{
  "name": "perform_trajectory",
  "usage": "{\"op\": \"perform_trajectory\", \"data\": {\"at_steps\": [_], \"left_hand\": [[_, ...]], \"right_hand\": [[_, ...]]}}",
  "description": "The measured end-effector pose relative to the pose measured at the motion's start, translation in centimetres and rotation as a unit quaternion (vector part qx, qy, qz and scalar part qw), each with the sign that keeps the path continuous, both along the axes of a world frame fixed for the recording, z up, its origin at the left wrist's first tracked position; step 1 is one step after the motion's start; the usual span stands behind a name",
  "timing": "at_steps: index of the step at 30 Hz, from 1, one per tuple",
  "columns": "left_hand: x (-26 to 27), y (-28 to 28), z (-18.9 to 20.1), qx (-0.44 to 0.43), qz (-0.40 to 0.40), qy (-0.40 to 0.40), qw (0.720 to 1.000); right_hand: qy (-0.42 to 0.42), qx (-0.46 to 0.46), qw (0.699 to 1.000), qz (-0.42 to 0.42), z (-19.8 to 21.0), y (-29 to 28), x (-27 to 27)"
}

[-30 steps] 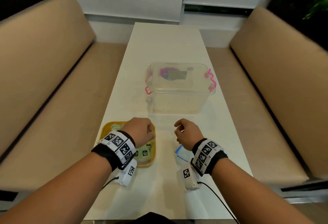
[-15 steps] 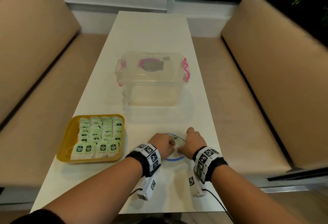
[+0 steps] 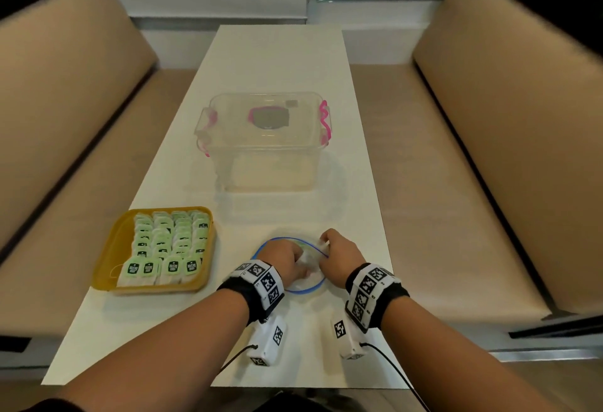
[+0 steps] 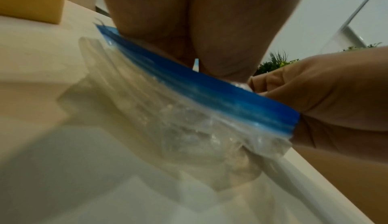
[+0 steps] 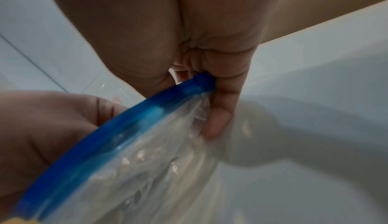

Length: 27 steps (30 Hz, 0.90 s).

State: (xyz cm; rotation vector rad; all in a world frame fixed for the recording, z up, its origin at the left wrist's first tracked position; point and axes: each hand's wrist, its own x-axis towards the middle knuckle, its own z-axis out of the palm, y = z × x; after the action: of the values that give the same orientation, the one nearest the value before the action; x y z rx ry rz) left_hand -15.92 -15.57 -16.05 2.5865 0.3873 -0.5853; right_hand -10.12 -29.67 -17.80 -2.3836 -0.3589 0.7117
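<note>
A clear plastic zip bag (image 3: pixel 306 281) with a blue seal strip (image 4: pixel 201 86) lies on the white table (image 3: pixel 277 62) near its front edge. My left hand (image 3: pixel 287 261) grips the bag's blue strip (image 5: pixel 130 123) from the left. My right hand (image 3: pixel 336 256) pinches the same strip at its other end, fingers (image 5: pixel 222 108) curled over the rim. The bag's mouth arches open between the two hands. A yellow tray (image 3: pixel 107 258) of green-labelled tea bags (image 3: pixel 163 248) sits to the left of my hands.
A clear lidded storage box (image 3: pixel 264 140) with pink latches stands mid-table beyond the hands. Beige bench seats (image 3: pixel 65 137) run along both sides of the table. Cables trail from both wrist cameras over the table's front edge.
My hands came down from in front of the box to the zip bag and took hold of its blue rim. The head view shifted right, uncovering the tray.
</note>
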Motion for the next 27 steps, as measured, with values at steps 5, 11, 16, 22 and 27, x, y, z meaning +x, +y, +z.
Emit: {"op": "perform_trajectory", "data": {"at_steps": [5,11,16,22,27], "left_hand": [[-0.8,1.8,1.6,-0.023,0.006,-0.051,0.998],[-1.3,2.5,2.1,-0.131,0.053,-0.167,0.976],[-1.2,1.4,2.3,-0.152,0.064,-0.177,0.970],[-0.2,1.2,0.0,0.052,0.044,-0.075,0.995],[0.8,1.2,-1.0,0.096,0.012,-0.065,0.993]], "right_hand": [[-0.059,-0.046,0.996,0.052,0.7,-0.5,0.1],[-0.131,0.170,0.976,0.046,2.6,-0.6,-0.5],[-0.077,0.182,0.980,0.033,3.3,-0.6,-0.3],[-0.075,0.112,0.990,0.039,2.2,-0.8,0.1],[-0.074,0.060,0.992,0.080,1.2,-0.8,-0.5]]}}
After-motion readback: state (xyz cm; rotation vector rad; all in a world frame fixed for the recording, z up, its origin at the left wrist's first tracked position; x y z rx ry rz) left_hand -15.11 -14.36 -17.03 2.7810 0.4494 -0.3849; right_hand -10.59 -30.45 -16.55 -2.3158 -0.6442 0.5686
